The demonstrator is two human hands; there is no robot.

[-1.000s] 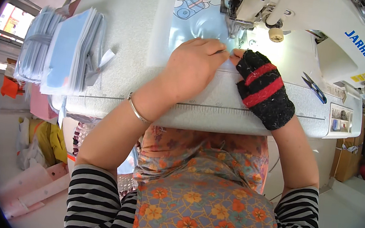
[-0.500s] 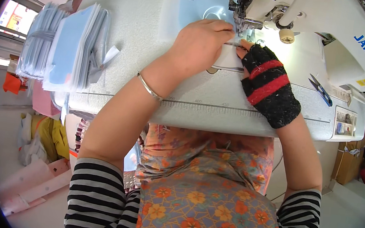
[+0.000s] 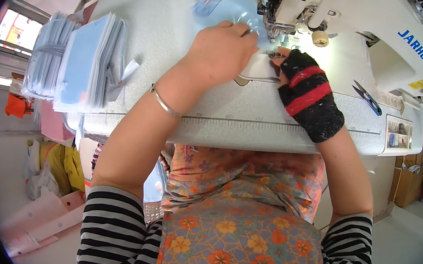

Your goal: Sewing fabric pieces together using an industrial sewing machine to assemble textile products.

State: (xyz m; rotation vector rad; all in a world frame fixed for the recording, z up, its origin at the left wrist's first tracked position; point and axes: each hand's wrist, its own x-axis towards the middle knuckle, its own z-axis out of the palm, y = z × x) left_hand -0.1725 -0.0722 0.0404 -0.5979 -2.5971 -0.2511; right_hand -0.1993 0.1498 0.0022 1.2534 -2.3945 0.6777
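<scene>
A light blue fabric piece with a printed picture lies on the white sewing table, running under the needle area of the white sewing machine. My left hand, bare with a thin metal bangle on the wrist, presses flat on the fabric just left of the presser foot. My right hand, in a black fingerless glove with red stripes, pinches the fabric edge by the needle plate, fingertips close to the foot.
A tall stack of blue and white fabric pieces sits at the table's left end. Small blue snips lie right of my gloved hand, with a small control panel beyond. A ruler strip runs along the table's front edge. Cardboard boxes stand on the floor at right.
Both hands have slid forward with the fabric toward the machine's needle. The fabric has fed farther under the presser foot and away from me.
</scene>
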